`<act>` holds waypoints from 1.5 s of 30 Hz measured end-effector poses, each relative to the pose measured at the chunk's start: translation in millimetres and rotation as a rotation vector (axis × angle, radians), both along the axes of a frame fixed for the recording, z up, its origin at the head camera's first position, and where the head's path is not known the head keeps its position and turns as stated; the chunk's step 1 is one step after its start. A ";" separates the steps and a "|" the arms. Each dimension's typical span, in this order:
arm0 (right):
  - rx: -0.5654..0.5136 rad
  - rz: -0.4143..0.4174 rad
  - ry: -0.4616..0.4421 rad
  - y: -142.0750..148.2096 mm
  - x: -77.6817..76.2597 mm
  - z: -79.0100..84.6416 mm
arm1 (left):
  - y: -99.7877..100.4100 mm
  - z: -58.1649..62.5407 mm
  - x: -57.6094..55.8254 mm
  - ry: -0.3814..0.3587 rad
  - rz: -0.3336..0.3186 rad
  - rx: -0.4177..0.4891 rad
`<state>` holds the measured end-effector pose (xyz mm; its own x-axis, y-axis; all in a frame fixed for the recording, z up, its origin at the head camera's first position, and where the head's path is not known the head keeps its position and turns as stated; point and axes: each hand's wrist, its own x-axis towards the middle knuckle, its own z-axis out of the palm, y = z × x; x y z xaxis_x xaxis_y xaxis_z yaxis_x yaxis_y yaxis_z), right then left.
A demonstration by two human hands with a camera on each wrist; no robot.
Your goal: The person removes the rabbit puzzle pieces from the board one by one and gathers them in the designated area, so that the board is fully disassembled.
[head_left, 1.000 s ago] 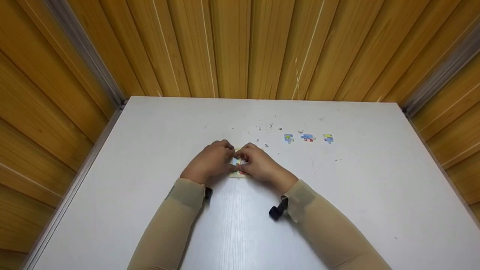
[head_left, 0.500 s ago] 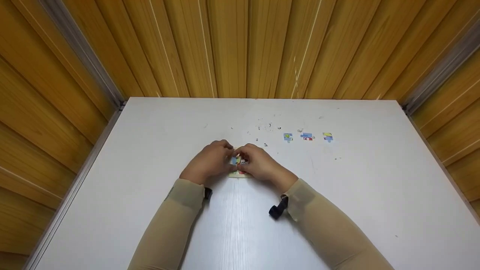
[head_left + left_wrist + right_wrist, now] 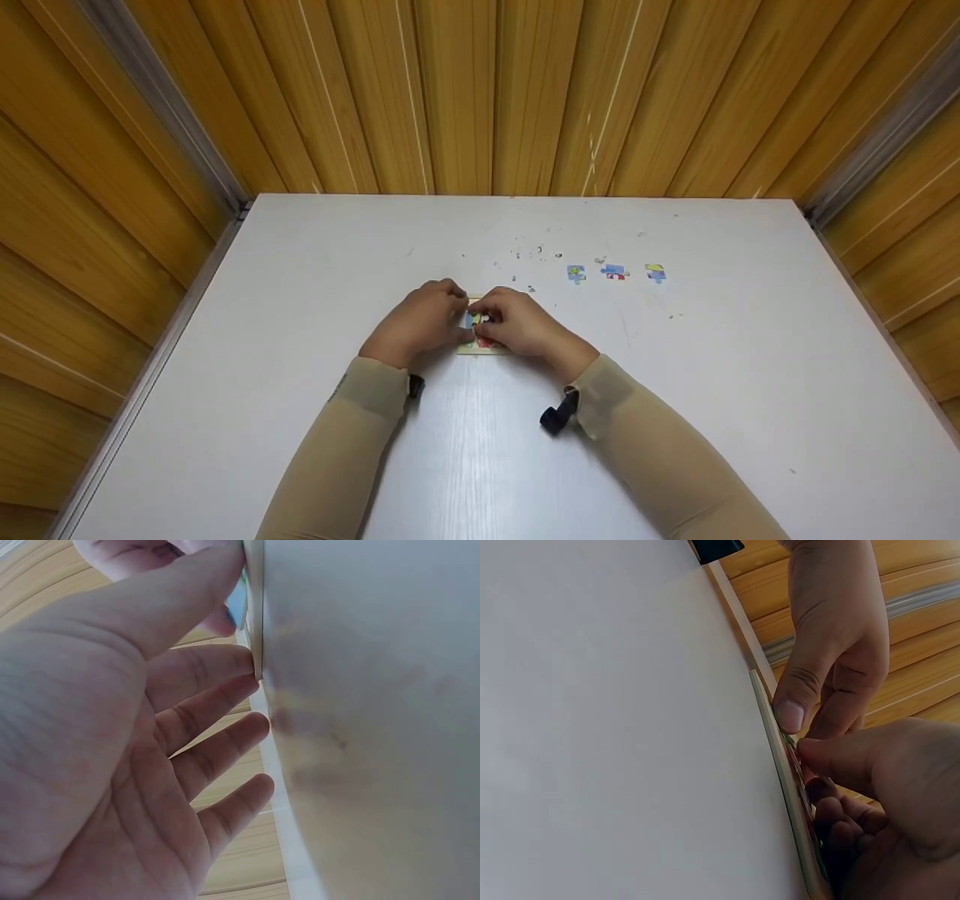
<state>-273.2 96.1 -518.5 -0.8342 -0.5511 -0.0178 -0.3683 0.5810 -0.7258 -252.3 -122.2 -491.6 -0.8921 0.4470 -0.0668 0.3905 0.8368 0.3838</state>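
A small jigsaw puzzle board [image 3: 484, 352] with a pale rim lies on the table in front of the person, mostly covered by both hands. The left hand [image 3: 421, 324] holds the board at its left side, thumb over the picture and index fingertip at the edge; its other fingers [image 3: 236, 739] spread beside the board. A puzzle piece with a blue face [image 3: 238, 604] stands tilted over the board in the left wrist view. The right hand [image 3: 519, 324] pinches at this piece, thumb and curled fingers low over the board's right part. The fingertips hide most of the piece.
Three loose puzzle pieces lie in a row to the back right: one blue and green [image 3: 576, 274], one blue and red [image 3: 615, 272], one blue and yellow [image 3: 655, 273]. Small dark specks dot the white table [image 3: 337, 247]. A wood-patterned wall [image 3: 461, 97] stands behind.
The right thumb and fingers have shifted slightly over the board, and more red shows beneath the thumb. The left hand keeps its place. The three loose pieces stay where they were.
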 end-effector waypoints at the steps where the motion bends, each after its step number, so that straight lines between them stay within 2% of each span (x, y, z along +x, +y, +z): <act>1: -0.004 0.001 -0.004 0.7 -0.1 0.8 | 0.0 -0.1 0.2 -0.001 0.002 0.000; 12: -0.070 0.001 -0.145 17.5 -1.9 15.5 | 2.6 -1.7 -0.5 0.000 0.035 0.016; 17: -0.043 -0.049 -0.143 36.3 -3.6 22.1 | 3.3 -2.0 -1.9 0.005 0.035 -0.004; 27: -0.005 -0.145 -0.063 88.6 -9.7 30.0 | 1.7 -1.1 -2.3 -0.022 0.037 0.029; 36: -0.001 -0.256 -0.069 122.6 -16.4 30.0 | 1.8 -1.2 -4.6 -0.025 0.017 0.018; 45: -0.016 -0.278 -0.082 143.4 -23.7 30.0 | 1.2 -3.2 -4.9 -0.026 0.031 0.026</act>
<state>-296.9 239.5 -488.5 -0.9495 -0.3022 -0.0849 -0.1360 0.6399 -0.7563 -257.2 -121.0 -494.8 -0.9036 0.4210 -0.0793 0.3541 0.8381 0.4150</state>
